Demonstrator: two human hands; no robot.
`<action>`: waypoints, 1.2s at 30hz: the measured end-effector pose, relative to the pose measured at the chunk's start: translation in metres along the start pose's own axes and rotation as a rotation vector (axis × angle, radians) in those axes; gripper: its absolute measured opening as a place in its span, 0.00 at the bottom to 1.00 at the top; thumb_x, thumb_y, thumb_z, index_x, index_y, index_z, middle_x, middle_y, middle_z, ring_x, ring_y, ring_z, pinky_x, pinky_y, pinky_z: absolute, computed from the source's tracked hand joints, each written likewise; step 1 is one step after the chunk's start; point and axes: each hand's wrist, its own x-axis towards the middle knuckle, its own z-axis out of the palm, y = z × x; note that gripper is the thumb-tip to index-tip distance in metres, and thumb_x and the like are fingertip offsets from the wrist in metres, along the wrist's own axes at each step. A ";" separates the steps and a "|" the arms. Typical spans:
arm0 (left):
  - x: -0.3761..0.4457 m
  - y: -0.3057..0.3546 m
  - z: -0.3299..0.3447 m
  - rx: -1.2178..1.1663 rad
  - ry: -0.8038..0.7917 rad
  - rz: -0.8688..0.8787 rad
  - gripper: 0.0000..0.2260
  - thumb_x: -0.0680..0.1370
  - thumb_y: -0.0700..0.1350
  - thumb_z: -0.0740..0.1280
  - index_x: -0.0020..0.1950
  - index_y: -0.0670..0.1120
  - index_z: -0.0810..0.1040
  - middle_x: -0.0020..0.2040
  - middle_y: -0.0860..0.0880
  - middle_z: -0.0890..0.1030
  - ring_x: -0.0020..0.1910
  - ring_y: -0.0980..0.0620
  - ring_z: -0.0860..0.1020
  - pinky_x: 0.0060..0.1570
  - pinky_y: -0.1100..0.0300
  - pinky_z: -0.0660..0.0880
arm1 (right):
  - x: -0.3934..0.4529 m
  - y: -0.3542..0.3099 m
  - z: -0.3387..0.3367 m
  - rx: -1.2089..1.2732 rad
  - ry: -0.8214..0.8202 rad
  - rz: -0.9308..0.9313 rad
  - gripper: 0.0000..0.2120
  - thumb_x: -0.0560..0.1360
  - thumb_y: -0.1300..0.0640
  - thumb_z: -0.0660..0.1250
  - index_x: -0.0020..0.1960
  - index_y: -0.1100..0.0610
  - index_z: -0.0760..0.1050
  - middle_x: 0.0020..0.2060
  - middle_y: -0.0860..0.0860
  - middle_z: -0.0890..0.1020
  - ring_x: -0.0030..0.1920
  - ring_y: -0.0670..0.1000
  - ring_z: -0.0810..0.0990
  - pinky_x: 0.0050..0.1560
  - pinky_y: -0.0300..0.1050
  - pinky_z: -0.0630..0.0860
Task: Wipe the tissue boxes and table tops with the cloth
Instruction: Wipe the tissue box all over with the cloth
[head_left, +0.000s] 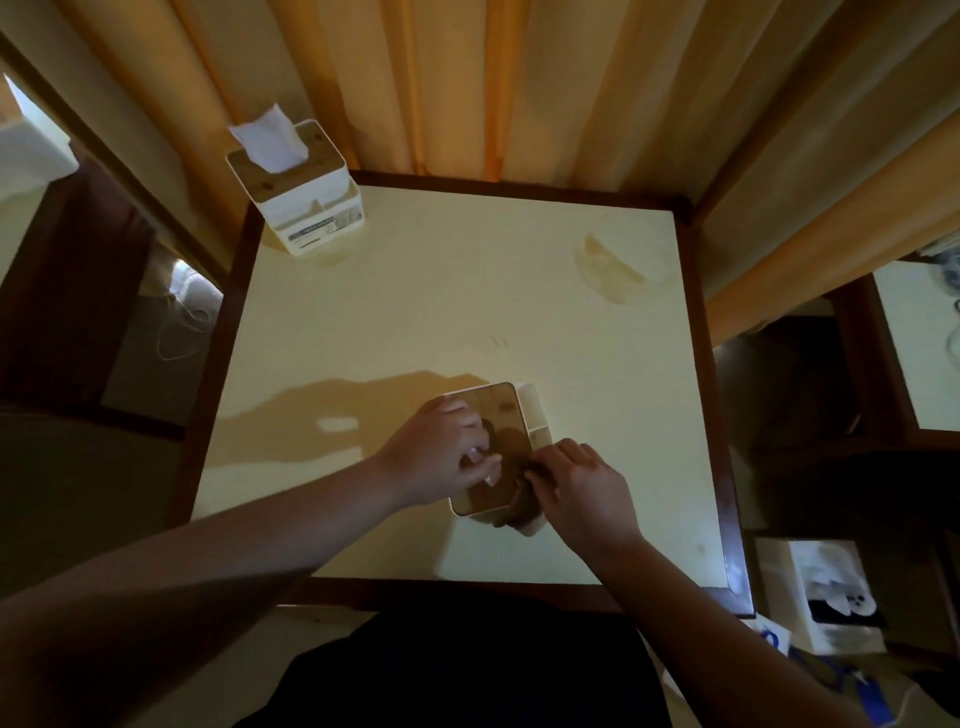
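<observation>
Two tissue boxes sit on a pale yellow square table (467, 291) with a dark wooden rim, head view only. Near tissue box (493, 415), lower centre of frame: white body, wooden lid, side compartment on its right edge. Both hands are on it. Left hand (441, 457) comes in from lower left and rests on the lid's left half, fingers curled and close together, tips pinching something small and white at the lid's slot; what it is cannot be told. Right hand (582, 493) comes in from lower right at the box's near right corner, fingers bent and bunched on a brownish cloth (524, 512), which is pressed against the box side and touches the table just below the corner. Far tissue box (301, 192), upper left of frame, stands on the table's far left corner, white tissue sticking up from its wooden top, label on the front. Faint ring-shaped stain (618, 270) on the table, upper right. Orange-yellow curtain (519, 88) hangs behind the table. Another table (914, 343) shows at the right edge. Dark clothing at bottom centre.
</observation>
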 end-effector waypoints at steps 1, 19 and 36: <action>-0.001 0.003 0.007 0.010 0.038 -0.049 0.16 0.81 0.59 0.64 0.41 0.51 0.83 0.42 0.55 0.80 0.48 0.51 0.75 0.60 0.51 0.73 | 0.000 -0.001 0.000 -0.006 0.006 -0.008 0.06 0.75 0.50 0.76 0.49 0.50 0.81 0.42 0.47 0.81 0.41 0.54 0.81 0.31 0.45 0.75; -0.020 0.015 0.033 0.043 0.005 -0.316 0.33 0.80 0.51 0.51 0.83 0.38 0.53 0.83 0.40 0.55 0.83 0.44 0.50 0.82 0.47 0.49 | 0.012 -0.008 -0.009 -0.136 0.041 -0.221 0.16 0.74 0.42 0.62 0.44 0.50 0.84 0.40 0.46 0.85 0.46 0.56 0.82 0.35 0.47 0.78; -0.019 0.014 0.037 0.023 0.067 -0.301 0.34 0.86 0.59 0.42 0.80 0.36 0.64 0.79 0.36 0.66 0.80 0.39 0.63 0.79 0.44 0.61 | 0.088 -0.016 -0.010 -0.148 -0.102 -0.221 0.04 0.74 0.56 0.75 0.46 0.48 0.84 0.43 0.45 0.85 0.51 0.57 0.80 0.45 0.51 0.74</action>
